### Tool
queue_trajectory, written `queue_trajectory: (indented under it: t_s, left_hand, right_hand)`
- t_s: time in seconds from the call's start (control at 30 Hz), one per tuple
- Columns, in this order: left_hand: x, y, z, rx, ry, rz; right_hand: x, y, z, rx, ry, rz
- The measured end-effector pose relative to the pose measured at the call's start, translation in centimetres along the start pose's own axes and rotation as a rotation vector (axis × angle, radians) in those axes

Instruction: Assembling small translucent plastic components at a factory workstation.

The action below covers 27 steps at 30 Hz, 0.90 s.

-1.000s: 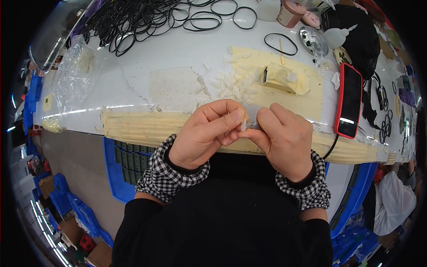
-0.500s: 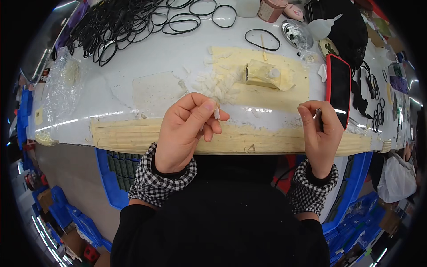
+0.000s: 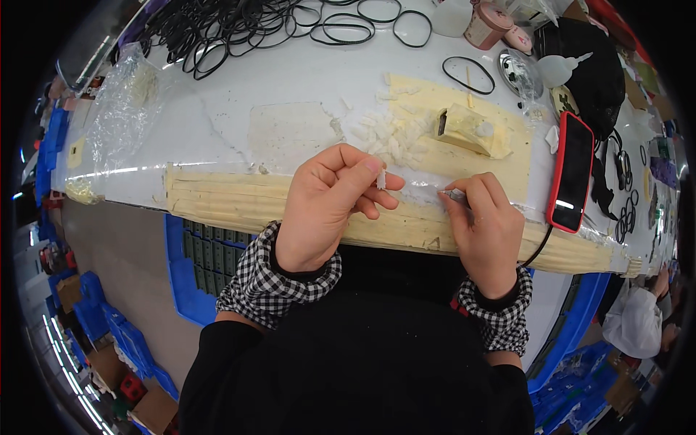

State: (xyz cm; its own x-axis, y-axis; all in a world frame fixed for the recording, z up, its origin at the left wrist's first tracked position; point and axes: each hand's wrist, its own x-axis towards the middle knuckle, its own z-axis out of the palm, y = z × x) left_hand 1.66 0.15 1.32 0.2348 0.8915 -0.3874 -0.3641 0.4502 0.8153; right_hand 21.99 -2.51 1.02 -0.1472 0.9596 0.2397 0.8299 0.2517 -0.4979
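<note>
My left hand (image 3: pixel 326 206) pinches a small white strip (image 3: pixel 382 179) between thumb and forefinger, its other fingers loosely curled. To the right, my right hand (image 3: pixel 487 232) is closed in a pinch. A thin greyish tip (image 3: pixel 453 193) shows at its fingertips; the rest is hidden, so its kind is unclear. Just beyond both hands lies a pile of small white pieces (image 3: pixel 395 138) on the white table. Next to the pile, a small box wrapped in yellowish tape (image 3: pixel 467 130) rests on a sheet of yellow tape (image 3: pixel 511 163).
Black rubber belts (image 3: pixel 239 29) heap at the far left, with one loose loop (image 3: pixel 468 75) nearer. A red-cased phone (image 3: pixel 570 174) lies at right, beside a squeeze bulb (image 3: pixel 562 70). Clear plastic wrap (image 3: pixel 127 109) is at left. Blue crates (image 3: pixel 188 290) stand below the taped table edge (image 3: pixel 217 196).
My right hand has moved left, closer to my left hand, which still holds the white strip. The whole view has shifted and tilted slightly.
</note>
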Motion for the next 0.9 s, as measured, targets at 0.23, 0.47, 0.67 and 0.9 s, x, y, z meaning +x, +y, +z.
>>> queue_trajectory:
  t_s: [0.23,0.47,0.67,0.9]
  left_hand:
    - [0.0,-0.1,0.0,-0.018,-0.025,0.002]
    - [0.3,0.3,0.3,-0.185,-0.302,-0.103]
    - [0.0,-0.6,1.2,-0.063,-0.334,0.030]
    - [0.2,-0.4,0.5,-0.222,-0.320,-0.049]
  right_hand:
    - [0.3,0.0,-0.3,0.092,0.016,0.061]
    - [1.4,-1.5,-2.1,0.477,0.016,0.187]
    - [1.7,-2.2,-1.1,0.807,-0.101,0.226]
    - [2.3,-3.1,-1.6,0.558,-0.127,0.003]
